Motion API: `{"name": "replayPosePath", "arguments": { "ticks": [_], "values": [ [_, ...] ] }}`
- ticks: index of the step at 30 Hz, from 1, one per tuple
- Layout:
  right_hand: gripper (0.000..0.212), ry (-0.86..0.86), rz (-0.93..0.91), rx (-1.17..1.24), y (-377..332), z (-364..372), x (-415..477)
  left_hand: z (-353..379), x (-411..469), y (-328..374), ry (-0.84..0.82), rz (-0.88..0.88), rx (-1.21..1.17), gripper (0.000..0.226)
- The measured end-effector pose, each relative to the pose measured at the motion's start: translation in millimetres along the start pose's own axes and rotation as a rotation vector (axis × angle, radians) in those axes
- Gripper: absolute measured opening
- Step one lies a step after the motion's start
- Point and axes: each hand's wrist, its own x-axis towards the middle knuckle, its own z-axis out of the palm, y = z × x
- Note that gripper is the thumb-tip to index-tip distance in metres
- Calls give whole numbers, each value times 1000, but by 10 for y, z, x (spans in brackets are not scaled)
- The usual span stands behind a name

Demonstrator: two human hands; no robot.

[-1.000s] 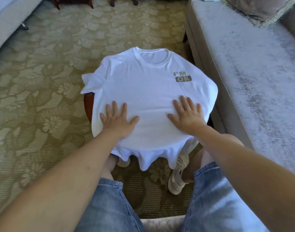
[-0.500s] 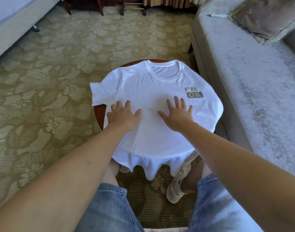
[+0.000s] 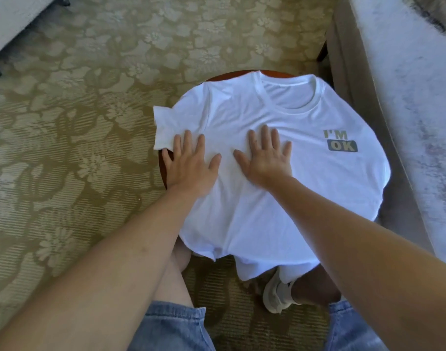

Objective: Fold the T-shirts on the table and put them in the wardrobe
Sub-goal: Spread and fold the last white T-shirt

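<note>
A white T-shirt with an "I'M OK" print lies front up, spread over a small round dark wooden table, collar away from me. Its hem hangs over the near edge and one sleeve sticks out past the left edge. My left hand presses flat with spread fingers on the shirt's left side, near that sleeve. My right hand lies flat on the chest, a little left of the print. Both hold nothing. No wardrobe is in view.
A grey sofa runs along the right, close to the table. Patterned green carpet covers the floor to the left and behind. A pale bed edge shows at the top left. My knees in denim shorts and a white shoe sit under the table's near side.
Both flat hands have slid up the shirt from near the hem toward the chest and drifted left; my left hand now reaches the sleeve at the table's left edge.
</note>
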Motion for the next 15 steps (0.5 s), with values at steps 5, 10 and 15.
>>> {"name": "replayPosePath", "arguments": {
  "ticks": [5,10,15],
  "values": [
    [74,4,-33,-21,39,18,-93,40,-205,39,9,-38,15,72],
    [75,-10,-73,-58,100,23,-268,-127,-324,44,115,19,160,69],
    [75,-6,-83,-50,137,41,-349,-264,-132,-221,293,-208,-175,53]
  ]
}}
